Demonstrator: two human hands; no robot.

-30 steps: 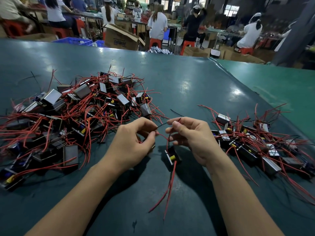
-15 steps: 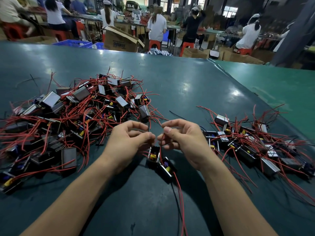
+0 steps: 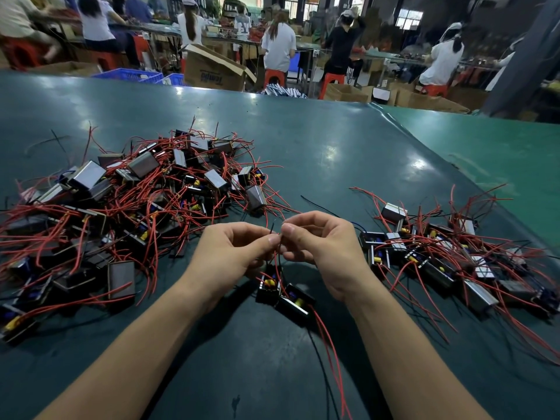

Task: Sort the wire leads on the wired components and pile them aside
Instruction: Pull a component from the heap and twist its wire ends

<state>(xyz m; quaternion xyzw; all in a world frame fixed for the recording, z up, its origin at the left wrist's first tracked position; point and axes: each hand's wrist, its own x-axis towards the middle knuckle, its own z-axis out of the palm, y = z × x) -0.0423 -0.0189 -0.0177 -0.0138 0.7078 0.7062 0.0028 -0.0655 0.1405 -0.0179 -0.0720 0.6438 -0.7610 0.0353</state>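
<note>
Wire leads [image 3: 277, 262] of a black component [image 3: 283, 294] pinched between left hand [image 3: 230, 256] and right hand [image 3: 321, 250], fingertips together

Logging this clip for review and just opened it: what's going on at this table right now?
A person sits at a green table sorting wired components. Both hands pinch thin wire leads between them: the left hand and right hand meet fingertip to fingertip. Below them two components lie on the table, red leads trailing toward the viewer. A large tangled pile sits to the left, a smaller pile to the right. Which one holds finished pieces cannot be told.
</note>
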